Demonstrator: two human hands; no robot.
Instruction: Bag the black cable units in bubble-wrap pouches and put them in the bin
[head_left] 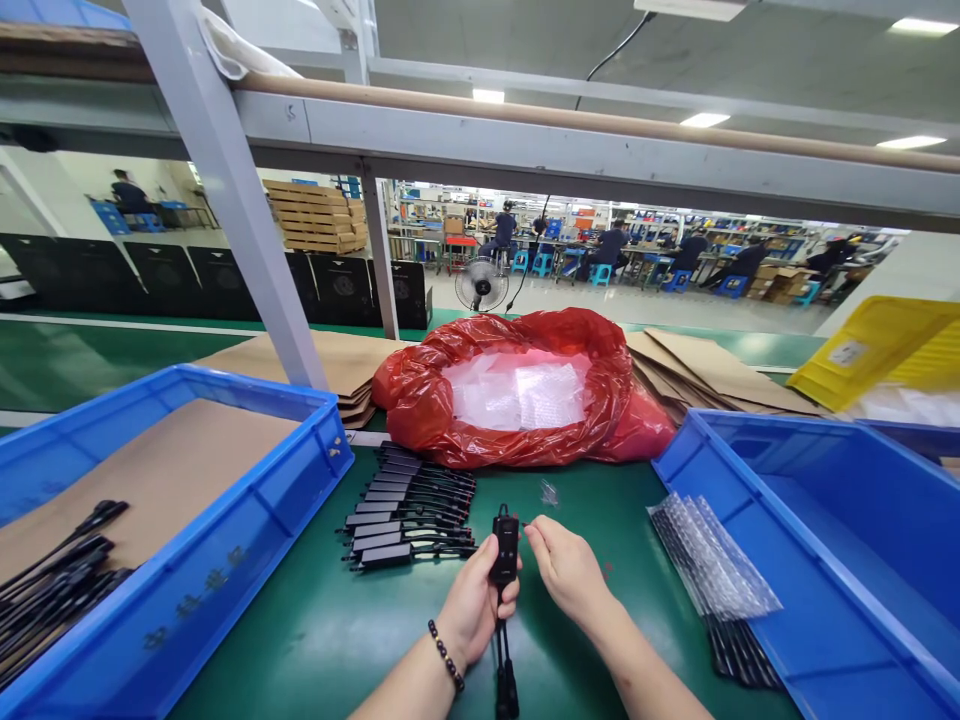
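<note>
My left hand (474, 600), with a bead bracelet on the wrist, is closed around a small black controller box (505, 548) held upright, its cable (504, 665) hanging down toward me. My right hand (564, 565) is just to the right of the box, fingertips pinched together near its top edge on something tiny that I cannot make out. A small clear scrap (550, 492) lies on the green table (315, 640) just beyond. A row of similar black controller boxes with cables (409, 508) lies to the left of my hands.
A blue bin (225, 560) at left, lined with cardboard, holds black cables (52, 585). Another blue bin (825, 540) at right has bagged pieces (716, 570) leaning on its rim. A red bag (525, 390) of clear pouches sits behind, with cardboard sheets (712, 370) and a grey frame post (225, 190).
</note>
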